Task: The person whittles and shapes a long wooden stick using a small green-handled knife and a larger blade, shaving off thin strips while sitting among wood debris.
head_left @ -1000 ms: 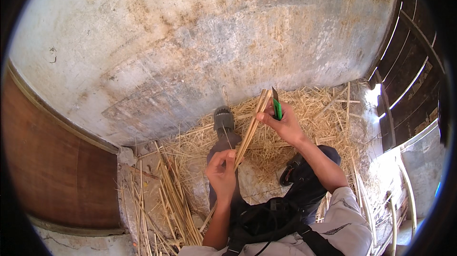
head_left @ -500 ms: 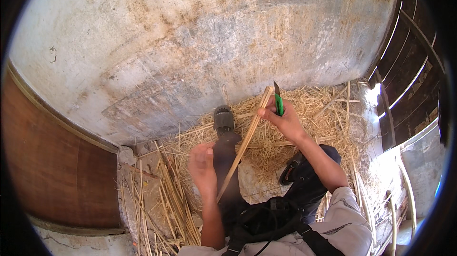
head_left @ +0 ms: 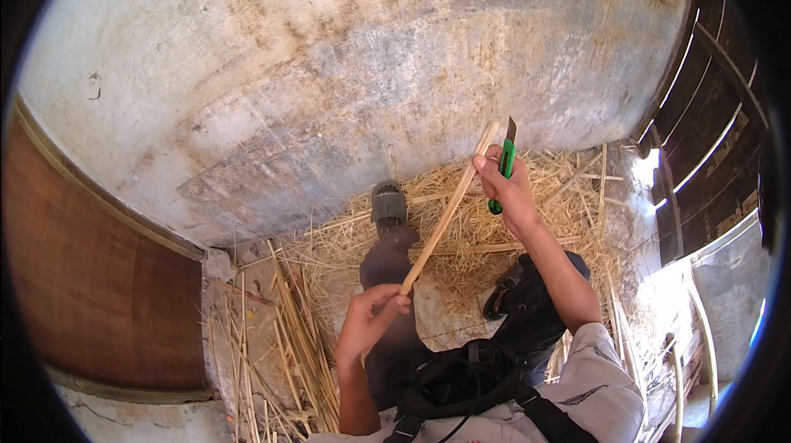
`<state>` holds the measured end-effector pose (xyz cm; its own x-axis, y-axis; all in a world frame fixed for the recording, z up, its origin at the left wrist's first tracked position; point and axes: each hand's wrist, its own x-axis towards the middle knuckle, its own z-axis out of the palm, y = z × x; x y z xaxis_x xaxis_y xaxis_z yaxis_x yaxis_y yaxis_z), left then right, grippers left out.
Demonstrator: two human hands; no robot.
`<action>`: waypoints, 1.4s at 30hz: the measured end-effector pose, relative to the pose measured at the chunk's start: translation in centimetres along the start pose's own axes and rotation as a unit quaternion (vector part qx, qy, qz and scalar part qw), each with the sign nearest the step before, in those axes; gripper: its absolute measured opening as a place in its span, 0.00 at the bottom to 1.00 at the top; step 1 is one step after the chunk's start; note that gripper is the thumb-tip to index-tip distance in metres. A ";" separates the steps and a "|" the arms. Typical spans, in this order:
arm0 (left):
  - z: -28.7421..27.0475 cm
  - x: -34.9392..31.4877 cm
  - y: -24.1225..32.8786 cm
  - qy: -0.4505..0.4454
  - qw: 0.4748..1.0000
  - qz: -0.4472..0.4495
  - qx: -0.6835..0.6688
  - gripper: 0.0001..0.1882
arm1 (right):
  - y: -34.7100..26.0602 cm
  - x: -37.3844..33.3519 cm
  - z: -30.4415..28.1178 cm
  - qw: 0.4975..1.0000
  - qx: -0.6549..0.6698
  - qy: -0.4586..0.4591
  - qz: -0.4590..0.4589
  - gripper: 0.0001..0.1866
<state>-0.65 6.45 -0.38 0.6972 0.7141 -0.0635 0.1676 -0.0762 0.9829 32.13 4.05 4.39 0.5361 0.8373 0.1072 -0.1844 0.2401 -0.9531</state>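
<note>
A pale strip of split wood or bamboo (head_left: 445, 218) slants between my two hands. My left hand (head_left: 371, 317) pinches its lower end between thumb and fingers, just above my left thigh. The upper part sits in the grip of my right hand (head_left: 504, 183), with the tip sticking out past the fingers. That same hand also holds a green utility knife (head_left: 507, 160) with its blade out, pointing up toward the wall and standing apart from the strip.
Wood shavings (head_left: 461, 278) cover the floor around my shoes. Several long strips (head_left: 309, 336) lie at my left beside a brown wooden panel (head_left: 107, 270). A stained plaster wall (head_left: 371, 89) rises ahead. Dark slats (head_left: 713, 130) and upright poles (head_left: 700, 319) stand at the right.
My left hand, open before, has moved down and now pinches the strip's lower end. My right hand has shifted up and right with the strip and the knife.
</note>
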 end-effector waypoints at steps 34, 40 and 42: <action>-0.5 1.8 5.3 0.455 0.800 0.240 -0.308 0.27 | 1.6 -1.2 1.6 0.997 0.042 -0.065 -0.020 0.24; 1.2 1.5 4.9 0.369 0.848 0.187 -0.333 0.25 | -0.1 -0.7 0.3 0.994 0.106 -0.011 -0.034 0.16; 0.4 0.9 4.1 0.240 0.902 0.122 -0.338 0.22 | -0.5 -0.2 -0.8 0.992 0.121 0.014 -0.043 0.16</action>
<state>0.96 6.56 3.57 0.2469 0.9647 0.0914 -0.5256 0.0541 0.8490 32.72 3.36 4.60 0.5798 0.7960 0.1737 -0.3281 0.4233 -0.8445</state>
